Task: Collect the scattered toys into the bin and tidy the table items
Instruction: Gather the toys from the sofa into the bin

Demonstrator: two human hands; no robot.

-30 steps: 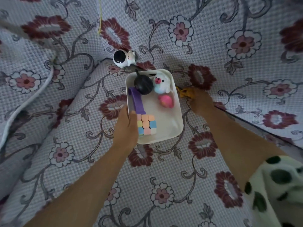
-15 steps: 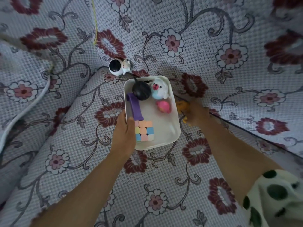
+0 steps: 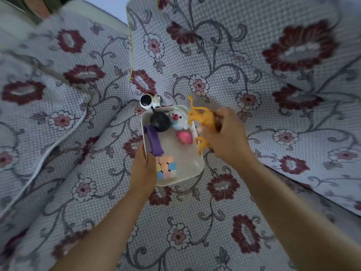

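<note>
Underneath, floral cover (image 3: pixel 93 208); left hand (image 3: pixel 143 170) tight on bin (image 3: pixel 183 151), right hand (image 3: pixel 224 140) tight around orange toy (image 3: pixel 203 119).

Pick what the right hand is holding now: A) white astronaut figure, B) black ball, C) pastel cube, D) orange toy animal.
D: the right hand grips the orange toy animal above the right rim of the bin.

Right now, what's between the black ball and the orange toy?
A white plush with a pink snout, in the bin, between black ball and orange toy; head view.
</note>
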